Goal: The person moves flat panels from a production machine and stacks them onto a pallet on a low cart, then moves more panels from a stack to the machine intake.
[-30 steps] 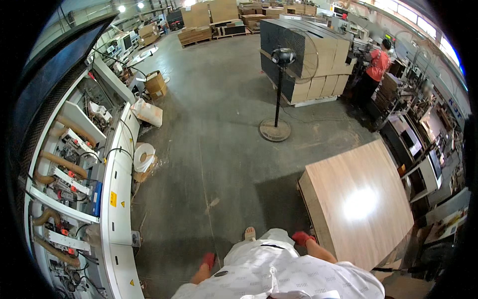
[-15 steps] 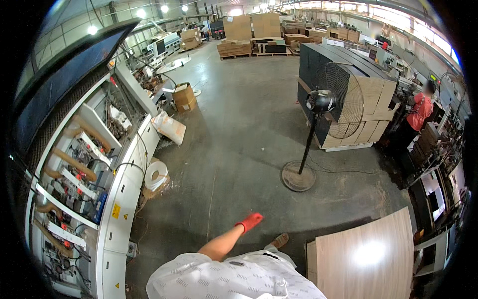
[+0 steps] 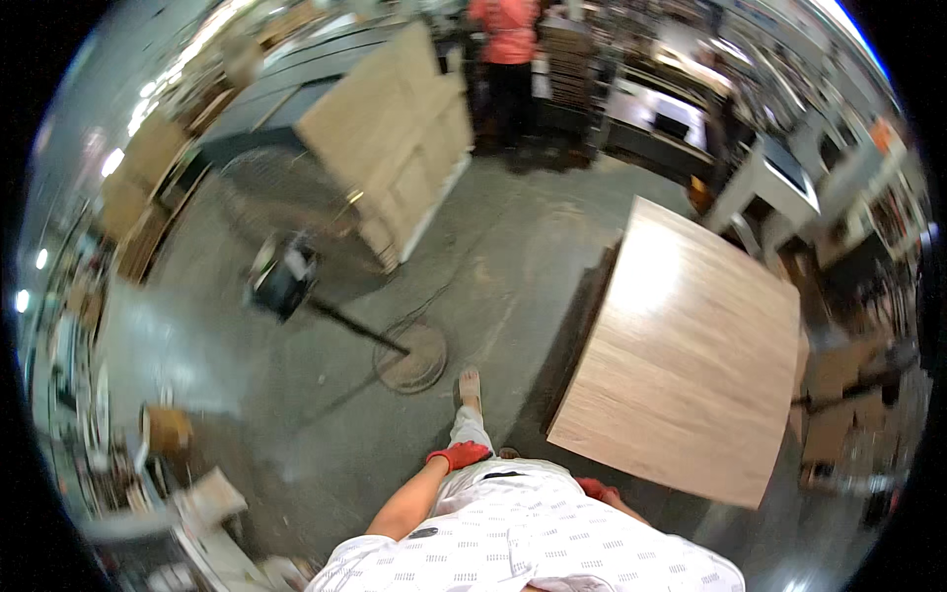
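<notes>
My left hand (image 3: 460, 455), in a red glove, hangs in front of my light trousers beside my left leg. Nothing shows in it, but blur hides how the fingers are set. My right hand (image 3: 598, 489), also red-gloved, is low at my right side, partly covered by my white patterned shirt (image 3: 533, 533); its fingers cannot be made out. Nearest to it is a stack of wood-grain boards (image 3: 691, 355), whose pale top panel lies flat to my right. Neither hand touches the stack.
A pedestal fan (image 3: 283, 276) on a round base (image 3: 410, 357) stands ahead to the left. Behind it rises a large stack of panels (image 3: 385, 128). A person in a red top (image 3: 505, 30) stands by machinery at the far side. A white machine frame (image 3: 769, 192) is beyond the boards.
My view has swung to the right, so the fan and panel stack now lie left and the wood-grain boards show more fully. My right hand has come into sight; my left hand is closer to my body.
</notes>
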Available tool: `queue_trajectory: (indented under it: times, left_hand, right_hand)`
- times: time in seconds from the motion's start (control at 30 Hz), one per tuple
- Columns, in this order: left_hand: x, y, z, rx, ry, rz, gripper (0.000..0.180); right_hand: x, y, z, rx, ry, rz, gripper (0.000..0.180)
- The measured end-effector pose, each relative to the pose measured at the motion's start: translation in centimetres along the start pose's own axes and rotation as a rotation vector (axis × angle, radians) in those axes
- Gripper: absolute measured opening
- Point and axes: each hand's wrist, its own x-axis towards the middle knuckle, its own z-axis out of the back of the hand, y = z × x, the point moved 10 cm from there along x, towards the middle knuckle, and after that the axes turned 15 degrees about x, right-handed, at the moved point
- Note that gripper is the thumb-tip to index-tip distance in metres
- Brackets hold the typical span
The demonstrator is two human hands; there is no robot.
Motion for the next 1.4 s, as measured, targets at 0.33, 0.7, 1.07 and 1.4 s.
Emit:
queue_trajectory:
  times: [0.33, 0.7, 1.07, 1.4]
  left_hand:
    - [13.6, 19.8, 16.5, -0.399, 0.419, -0.006, 0.053]
    - [38.9, 32.7, 35.3, 0.048, 0.218, -0.052, 0.052]
    - [50.2, 43.2, 51.1, -0.46, 0.361, 0.334, 0.044]
    - [55.0, 59.6, 56.4, -0.341, 0.276, 0.501, 0.034]
  right_hand:
    - [-12.6, 35.1, -25.9, 0.295, 0.369, -0.029, 0.054]
    - [-12.4, 59.1, -21.0, 0.208, 0.06, 0.771, 0.05]
    - [0.7, 54.3, -2.6, -0.186, -0.4, 0.16, 0.035]
    - [-7.6, 94.6, 19.9, 0.723, -0.655, 0.867, 0.027]
